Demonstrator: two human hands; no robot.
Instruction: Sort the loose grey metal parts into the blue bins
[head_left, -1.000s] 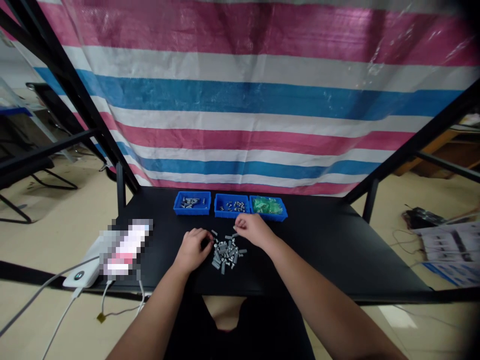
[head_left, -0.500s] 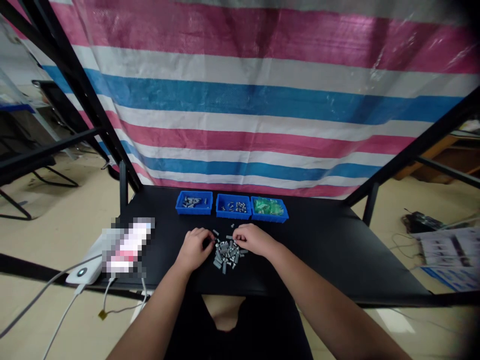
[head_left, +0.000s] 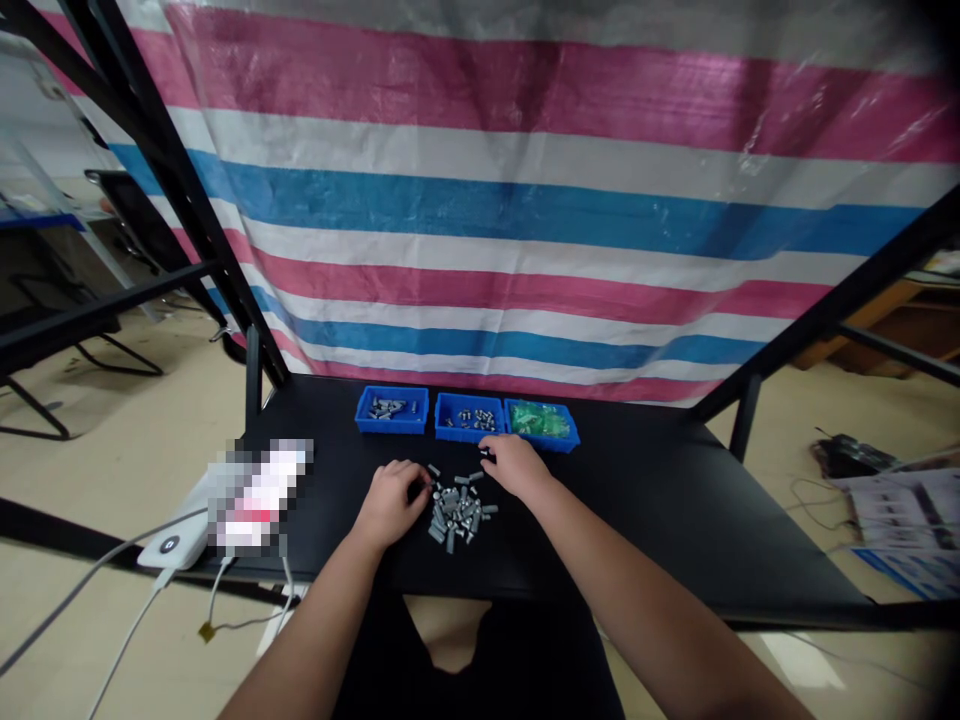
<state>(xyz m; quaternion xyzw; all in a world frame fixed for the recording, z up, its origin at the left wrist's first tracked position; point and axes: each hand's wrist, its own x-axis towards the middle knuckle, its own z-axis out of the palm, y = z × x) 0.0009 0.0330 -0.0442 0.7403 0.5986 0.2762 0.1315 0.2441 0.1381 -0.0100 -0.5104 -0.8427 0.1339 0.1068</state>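
Observation:
A loose pile of small grey cylinders and silvery screws point(head_left: 455, 513) lies on the black table point(head_left: 637, 520). At the pile's left edge rests my left hand point(head_left: 391, 503), thumb and forefinger curled together; what they hold, if anything, is hidden. My right hand point(head_left: 517, 468) is beyond the pile, just in front of the blue trays, its thumb and fingers closed on a small screw point(head_left: 484, 453). Grey cylindrical pieces lie in the left blue tray point(head_left: 391, 426). Small screws fill part of the middle blue tray point(head_left: 469, 435). Green plastic bags point(head_left: 538, 418) are in the right blue tray point(head_left: 553, 442).
A white power bank point(head_left: 171, 545) with cables and a blurred-out phone point(head_left: 259, 495) sit at the table's left. A striped plastic sheet point(head_left: 495, 220) hangs behind, between black frame posts point(head_left: 739, 435).
My right hand has moved from the pile away from me toward the trays and has taken the screw that lay loose there. My left hand stays beside the pile.

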